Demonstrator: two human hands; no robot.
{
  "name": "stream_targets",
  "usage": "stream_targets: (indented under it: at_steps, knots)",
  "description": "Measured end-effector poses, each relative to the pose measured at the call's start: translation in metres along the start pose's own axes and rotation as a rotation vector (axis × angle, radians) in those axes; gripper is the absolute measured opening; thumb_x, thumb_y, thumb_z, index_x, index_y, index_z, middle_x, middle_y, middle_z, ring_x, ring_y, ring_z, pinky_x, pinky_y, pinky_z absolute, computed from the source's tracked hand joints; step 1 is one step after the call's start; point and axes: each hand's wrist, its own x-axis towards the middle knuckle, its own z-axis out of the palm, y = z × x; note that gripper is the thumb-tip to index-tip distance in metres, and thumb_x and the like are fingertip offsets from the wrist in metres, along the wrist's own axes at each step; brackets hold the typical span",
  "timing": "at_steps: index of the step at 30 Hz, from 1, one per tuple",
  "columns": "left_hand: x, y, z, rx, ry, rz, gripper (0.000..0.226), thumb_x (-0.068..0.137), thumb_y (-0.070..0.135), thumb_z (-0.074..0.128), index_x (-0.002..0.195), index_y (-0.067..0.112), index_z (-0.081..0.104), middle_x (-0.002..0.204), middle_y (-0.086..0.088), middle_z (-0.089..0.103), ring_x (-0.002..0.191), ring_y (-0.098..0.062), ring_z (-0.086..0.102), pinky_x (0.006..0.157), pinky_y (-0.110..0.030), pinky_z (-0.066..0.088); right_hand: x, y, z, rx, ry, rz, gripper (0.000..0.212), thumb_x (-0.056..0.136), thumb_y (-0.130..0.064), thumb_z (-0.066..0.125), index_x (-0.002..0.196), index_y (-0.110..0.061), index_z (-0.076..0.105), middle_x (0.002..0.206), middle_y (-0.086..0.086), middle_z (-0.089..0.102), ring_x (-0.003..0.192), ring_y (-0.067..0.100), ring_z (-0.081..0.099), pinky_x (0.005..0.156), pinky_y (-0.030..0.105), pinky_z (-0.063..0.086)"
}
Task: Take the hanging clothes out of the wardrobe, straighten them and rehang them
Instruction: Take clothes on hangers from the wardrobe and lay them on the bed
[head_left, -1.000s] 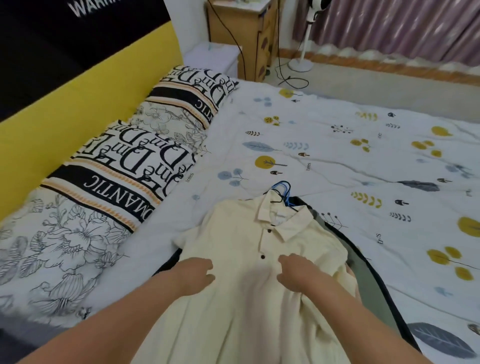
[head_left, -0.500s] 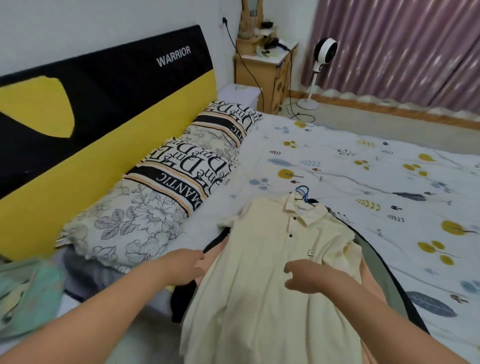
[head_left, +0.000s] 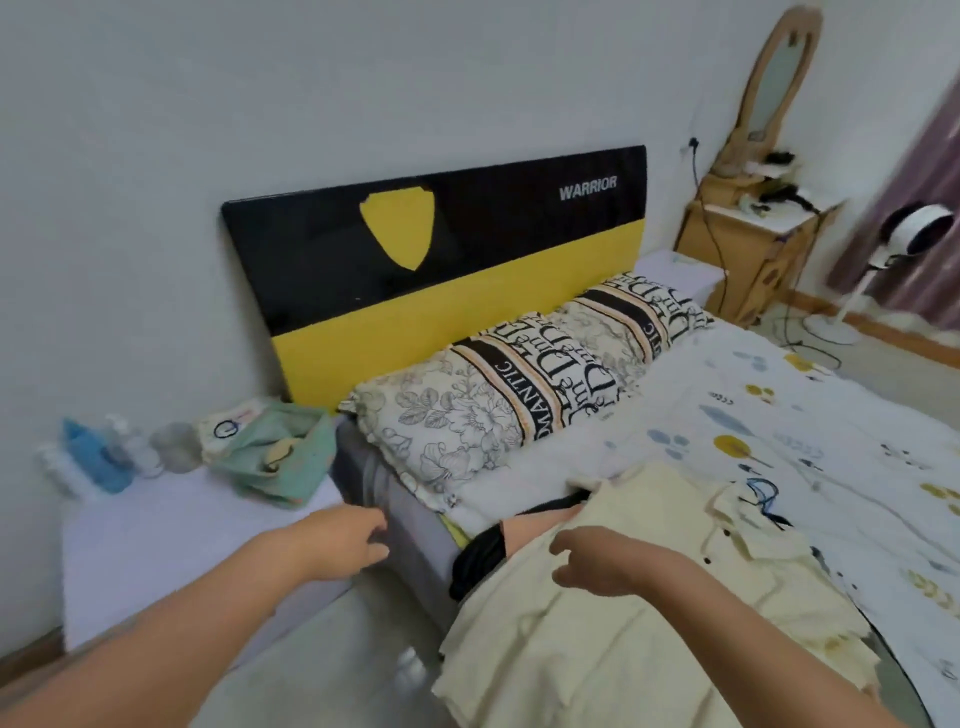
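Observation:
A cream collared shirt (head_left: 644, 587) lies on top of a pile of clothes at the near edge of the bed, its hem hanging over the side. A blue hanger hook (head_left: 764, 492) sticks out at its collar. Black and peach garments (head_left: 511, 540) show under its left side. My left hand (head_left: 343, 540) hovers off the bed's edge, left of the pile, fingers loosely curled and holding nothing. My right hand (head_left: 597, 564) floats just over the shirt's left part with relaxed fingers, holding nothing.
The bed (head_left: 810, 415) has a patterned sheet, two pillows (head_left: 519, 395) and a black-and-yellow headboard (head_left: 441, 270). A white bedside table (head_left: 171, 535) at the left carries bottles and a green bag (head_left: 270, 452). A wooden dresser (head_left: 748, 249) and a fan (head_left: 914, 239) stand at the far right.
The view has swung left and up, away from the shirt. My left hand left the shirt and moved left past the bed's edge. My right hand lifted off the fabric.

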Motion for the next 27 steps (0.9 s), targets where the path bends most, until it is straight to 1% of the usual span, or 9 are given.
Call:
stream_targets:
  at_steps: [4, 7, 8, 12, 14, 17, 21, 24, 27]
  knots:
    - [-0.049, -0.013, 0.03, -0.089, -0.034, -0.109, 0.042, 0.099, 0.033, 0.039, 0.134, 0.011, 0.043, 0.138, -0.005, 0.047, 0.125, -0.02, 0.044, 0.096, -0.024, 0.034, -0.005, -0.037, 0.004, -0.151, 0.012, -0.147, 0.044, 0.097, -0.027, 0.044, 0.138, -0.011, 0.042, 0.142, 0.009, 0.044, 0.128, 0.024, 0.043, 0.098, 0.028, 0.036]
    - [-0.08, -0.025, 0.055, -0.18, -0.02, -0.211, 0.045, 0.099, 0.035, 0.038, 0.138, 0.012, 0.039, 0.144, -0.006, 0.041, 0.13, -0.022, 0.041, 0.101, -0.025, 0.032, -0.009, -0.066, 0.018, -0.271, 0.025, -0.229, 0.04, 0.095, -0.028, 0.044, 0.132, -0.011, 0.048, 0.134, 0.01, 0.052, 0.123, 0.027, 0.047, 0.086, 0.029, 0.039]
    - [-0.093, -0.029, 0.062, -0.198, -0.009, -0.241, 0.046, 0.099, 0.035, 0.038, 0.139, 0.012, 0.039, 0.144, -0.005, 0.041, 0.13, -0.021, 0.041, 0.102, -0.025, 0.032, -0.012, -0.077, 0.024, -0.312, 0.012, -0.256, 0.039, 0.095, -0.027, 0.044, 0.13, -0.011, 0.049, 0.132, 0.01, 0.053, 0.121, 0.028, 0.049, 0.085, 0.03, 0.04]
    - [-0.143, -0.057, 0.091, -0.291, 0.019, -0.35, 0.044, 0.098, 0.033, 0.042, 0.136, 0.012, 0.041, 0.14, -0.007, 0.046, 0.126, -0.021, 0.044, 0.098, -0.023, 0.034, -0.019, -0.121, 0.04, -0.422, -0.072, -0.363, 0.038, 0.097, -0.025, 0.042, 0.129, -0.006, 0.048, 0.132, 0.014, 0.052, 0.12, 0.03, 0.049, 0.089, 0.03, 0.041]
    - [-0.17, -0.077, 0.103, -0.333, 0.033, -0.411, 0.043, 0.097, 0.033, 0.043, 0.135, 0.012, 0.042, 0.138, -0.008, 0.047, 0.124, -0.021, 0.046, 0.097, -0.023, 0.035, -0.02, -0.147, 0.049, -0.451, -0.076, -0.394, 0.038, 0.096, -0.025, 0.043, 0.13, -0.008, 0.046, 0.135, 0.013, 0.049, 0.123, 0.029, 0.047, 0.088, 0.03, 0.039]
    - [-0.211, -0.107, 0.113, -0.387, 0.059, -0.487, 0.043, 0.098, 0.032, 0.042, 0.136, 0.013, 0.041, 0.138, -0.006, 0.047, 0.124, -0.02, 0.046, 0.099, -0.024, 0.035, -0.022, -0.191, 0.065, -0.475, -0.08, -0.454, 0.042, 0.094, -0.027, 0.046, 0.134, -0.012, 0.044, 0.139, 0.01, 0.047, 0.126, 0.028, 0.045, 0.098, 0.032, 0.038]
    - [-0.27, -0.154, 0.133, -0.446, 0.089, -0.579, 0.045, 0.097, 0.034, 0.042, 0.138, 0.014, 0.039, 0.139, -0.006, 0.046, 0.125, -0.019, 0.046, 0.102, -0.025, 0.035, -0.032, -0.265, 0.089, -0.492, -0.102, -0.563, 0.046, 0.095, -0.027, 0.044, 0.139, -0.014, 0.04, 0.142, 0.008, 0.043, 0.127, 0.025, 0.044, 0.1, 0.031, 0.037]
    - [-0.325, -0.191, 0.152, -0.493, 0.105, -0.646, 0.045, 0.097, 0.034, 0.041, 0.138, 0.014, 0.039, 0.141, -0.006, 0.045, 0.125, -0.02, 0.045, 0.102, -0.025, 0.034, -0.039, -0.325, 0.116, -0.525, -0.122, -0.636, 0.052, 0.096, -0.029, 0.045, 0.145, -0.017, 0.032, 0.15, 0.005, 0.034, 0.136, 0.023, 0.035, 0.109, 0.031, 0.03]
    - [-0.388, -0.229, 0.17, -0.563, 0.153, -0.738, 0.047, 0.098, 0.033, 0.04, 0.14, 0.011, 0.037, 0.143, -0.006, 0.039, 0.128, -0.02, 0.041, 0.101, -0.024, 0.033, -0.046, -0.389, 0.148, -0.55, -0.151, -0.71, 0.051, 0.094, -0.032, 0.046, 0.143, -0.021, 0.035, 0.149, 0.001, 0.036, 0.134, 0.022, 0.038, 0.11, 0.033, 0.032]
